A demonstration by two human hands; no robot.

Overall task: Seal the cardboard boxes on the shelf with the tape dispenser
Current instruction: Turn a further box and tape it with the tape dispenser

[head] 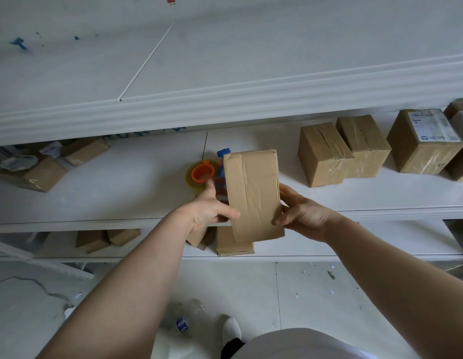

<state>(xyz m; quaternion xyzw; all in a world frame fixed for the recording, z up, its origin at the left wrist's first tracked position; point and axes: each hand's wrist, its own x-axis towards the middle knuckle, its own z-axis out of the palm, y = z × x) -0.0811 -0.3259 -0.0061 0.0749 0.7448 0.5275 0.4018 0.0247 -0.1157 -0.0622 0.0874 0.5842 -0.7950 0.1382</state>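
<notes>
A flat oblong cardboard box (pixel 252 195) hangs above the front edge of the middle shelf (pixel 121 193), held between both hands. My left hand (pixel 209 211) grips its left edge with the thumb across the top face. My right hand (pixel 302 213) holds its right edge, thumb on the lower corner. Behind the box on the shelf lies the tape dispenser (pixel 203 173), with an orange hub, a yellowish tape roll and a blue frame, partly hidden by the box and my left fingers.
Several taped boxes (pixel 326 154) stand at the right of the middle shelf, and opened boxes (pixel 41 169) lie at its left. More boxes (pixel 234 244) sit on the lower shelf. A plastic bottle (pixel 185 320) lies on the floor beside my shoe.
</notes>
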